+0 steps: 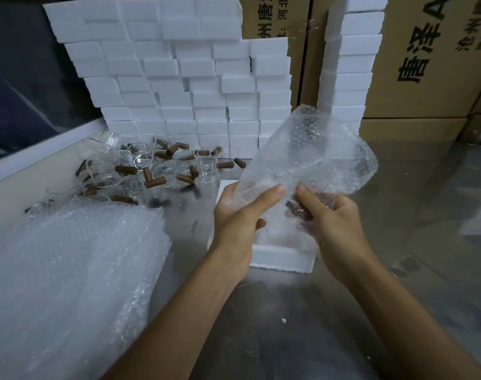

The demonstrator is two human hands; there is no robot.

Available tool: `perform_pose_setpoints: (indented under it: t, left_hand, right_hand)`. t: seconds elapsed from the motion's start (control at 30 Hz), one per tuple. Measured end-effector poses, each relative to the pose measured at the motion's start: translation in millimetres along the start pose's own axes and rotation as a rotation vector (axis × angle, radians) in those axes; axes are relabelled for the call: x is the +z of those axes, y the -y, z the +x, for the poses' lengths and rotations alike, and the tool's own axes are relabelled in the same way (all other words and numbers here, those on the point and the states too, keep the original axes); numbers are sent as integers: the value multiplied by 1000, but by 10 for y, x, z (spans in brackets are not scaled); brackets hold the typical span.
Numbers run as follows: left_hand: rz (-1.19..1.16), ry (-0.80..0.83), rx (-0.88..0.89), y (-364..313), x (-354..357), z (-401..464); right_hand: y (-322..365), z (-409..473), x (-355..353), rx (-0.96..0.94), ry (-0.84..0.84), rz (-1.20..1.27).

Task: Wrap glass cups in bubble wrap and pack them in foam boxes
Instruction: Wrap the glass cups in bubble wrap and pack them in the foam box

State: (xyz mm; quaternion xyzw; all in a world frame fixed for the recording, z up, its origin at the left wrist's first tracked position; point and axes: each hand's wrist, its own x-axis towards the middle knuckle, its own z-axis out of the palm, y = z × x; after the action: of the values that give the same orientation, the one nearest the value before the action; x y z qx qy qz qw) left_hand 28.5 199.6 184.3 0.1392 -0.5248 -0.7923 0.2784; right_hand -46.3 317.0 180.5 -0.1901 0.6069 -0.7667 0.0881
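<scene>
- Our left hand [238, 212] and right hand [325, 215] both hold one bubble wrap sheet [310, 157], fingers curled round its lower edge, above an open foam box [281, 257].
- Glass cups [140, 163] with brown handles lie left, before stacked foam boxes [176, 75].
- A bubble wrap pile [69, 267] lies nearest us, left.

foam boxes [179, 78]: white
bubble wrap [310, 157]: clear, dotted
cup handles [126, 169]: brown, perhaps wood
cartons [431, 56]: tan, black print
table [288, 311]: grey

You hold a clear bubble wrap sheet [310, 157] above an open white foam box [281, 256]; glass cups [140, 165] lie far left.
</scene>
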Motion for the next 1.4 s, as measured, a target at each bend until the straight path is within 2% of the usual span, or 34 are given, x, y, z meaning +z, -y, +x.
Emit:
perform_pose_setpoints:
  t: [0.13,0.4,0.63,0.9,1.07,1.2,1.4]
  left_hand:
    - [145,85,-22,-32,-13,1]
    - [173,229,-63,-147,-48,-16]
    - [203,76,-60,-109,-20,-6]
    - [276,-56,44,-73,-94,91]
    - [271,-201,135,-77,-121,130]
    - [251,-219,173,-76,-90,113]
    - [186,-241,125,-133,-146,146]
  right_hand:
    - [5,32,-25,-70,-100,-27]
    - [-18,9,-2,-303,-61,-248]
    - [-79,-48,52,-339,-28,-230]
    - [-97,-64,65,-376,-11,-278]
    - [-78,-107,113,-398,29,-229]
    - [-74,-121,128,-410,28,-223]
    - [-92,-11,35,-287,-85,-153]
